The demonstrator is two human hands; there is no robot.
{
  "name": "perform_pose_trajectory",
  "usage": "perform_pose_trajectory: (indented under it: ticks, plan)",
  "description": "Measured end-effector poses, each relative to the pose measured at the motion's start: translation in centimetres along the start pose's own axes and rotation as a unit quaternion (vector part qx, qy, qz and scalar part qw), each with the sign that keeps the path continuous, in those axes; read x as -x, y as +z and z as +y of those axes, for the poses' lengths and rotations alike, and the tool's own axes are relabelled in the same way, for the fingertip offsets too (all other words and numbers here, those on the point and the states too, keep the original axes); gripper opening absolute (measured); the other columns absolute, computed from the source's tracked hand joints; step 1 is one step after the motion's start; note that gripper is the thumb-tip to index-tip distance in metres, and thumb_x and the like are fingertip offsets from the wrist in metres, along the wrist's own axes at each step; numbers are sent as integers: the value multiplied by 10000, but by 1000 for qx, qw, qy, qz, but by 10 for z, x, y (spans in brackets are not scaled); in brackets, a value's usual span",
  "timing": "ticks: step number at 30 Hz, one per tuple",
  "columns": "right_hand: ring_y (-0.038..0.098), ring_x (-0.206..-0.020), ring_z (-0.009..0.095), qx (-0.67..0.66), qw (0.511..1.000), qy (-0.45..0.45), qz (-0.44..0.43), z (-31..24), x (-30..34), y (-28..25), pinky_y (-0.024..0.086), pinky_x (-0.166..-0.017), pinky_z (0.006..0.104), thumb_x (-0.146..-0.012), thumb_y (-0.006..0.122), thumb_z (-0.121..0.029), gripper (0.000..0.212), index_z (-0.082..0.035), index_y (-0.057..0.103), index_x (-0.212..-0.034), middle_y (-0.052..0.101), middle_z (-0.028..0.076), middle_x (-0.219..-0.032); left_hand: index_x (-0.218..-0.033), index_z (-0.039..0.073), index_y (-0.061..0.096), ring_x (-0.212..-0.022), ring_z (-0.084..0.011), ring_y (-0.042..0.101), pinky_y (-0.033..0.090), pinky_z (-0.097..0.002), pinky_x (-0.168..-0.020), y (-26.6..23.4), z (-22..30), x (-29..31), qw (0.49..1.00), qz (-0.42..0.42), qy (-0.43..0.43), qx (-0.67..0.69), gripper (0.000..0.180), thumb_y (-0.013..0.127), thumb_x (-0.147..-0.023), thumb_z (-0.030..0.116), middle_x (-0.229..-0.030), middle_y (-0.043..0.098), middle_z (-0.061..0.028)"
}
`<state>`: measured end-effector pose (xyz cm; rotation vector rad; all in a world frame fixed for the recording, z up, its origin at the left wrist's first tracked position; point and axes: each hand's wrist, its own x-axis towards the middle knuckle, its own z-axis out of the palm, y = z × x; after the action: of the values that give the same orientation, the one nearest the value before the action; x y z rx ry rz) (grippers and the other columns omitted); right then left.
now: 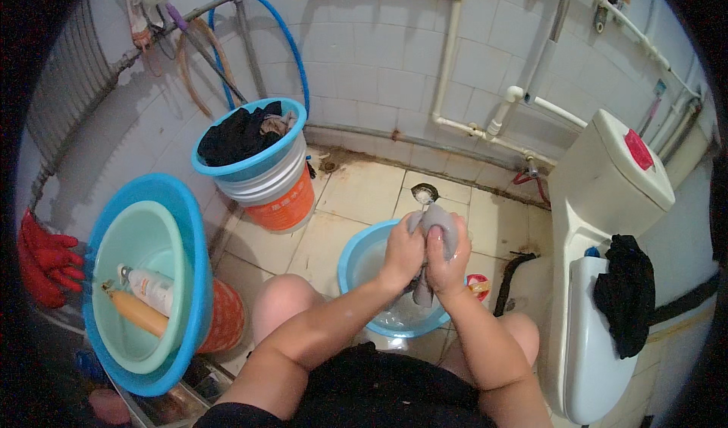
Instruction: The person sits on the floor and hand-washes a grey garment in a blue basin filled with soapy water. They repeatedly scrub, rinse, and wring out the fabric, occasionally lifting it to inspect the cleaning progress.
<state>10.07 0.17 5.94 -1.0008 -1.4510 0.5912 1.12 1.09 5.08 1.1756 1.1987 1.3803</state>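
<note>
Both hands grip a wet grey cloth (437, 219) above a light blue basin (349, 255). My left hand (403, 255) is closed round the cloth on one side. Close beside it, my right hand (449, 260) is wrapped round the other side, thumb lying up along the fabric. One end of the cloth bunches over the fingers, and another hangs below the hands toward the cloudy, sudsy water (402, 318). Whether the cloth is a garment or a rag I cannot tell.
At left, a blue basin (199, 276) holds a pale green basin (180, 253) with bottles. Dark clothes (239, 136) fill another blue basin on a bucket (277, 208). Red gloves (47, 257) hang far left. The toilet (599, 360) at right has black cloth (626, 299) on its lid.
</note>
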Motion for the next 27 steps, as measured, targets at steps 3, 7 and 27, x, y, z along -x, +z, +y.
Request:
perform_pose_trajectory:
  ticks: [3,7,27]
  plan:
    - [534,-781,205,-103,985,139,-12,4,-10,0,416,-706,320,-850,550,-265,250,-19,547,-898,576,117,-874,-961,-7,535,-819,-283,573,450,-368,-718,-9,-12,-2,993,-4,4,-117,274,490,-852,241,-896,582,-202]
    - [565,-872,239,-252,903,349,-8,69,-29,-24,453,-760,363,-892,460,-419,436,-21,543,-1047,593,109,-989,-987,-4,515,-894,-374,567,433,-417,-775,-13,-9,2,959,-93,46,-264,338,525,-839,300,-939,583,-237]
    - [497,-1038,226,-261,799,510,-183,52,-14,-38,452,-805,360,-842,525,-503,566,-91,443,-1222,515,78,-1131,-946,76,590,-799,-226,585,469,-327,-690,-32,-21,-12,954,-106,78,-270,201,576,-836,243,-936,588,-60]
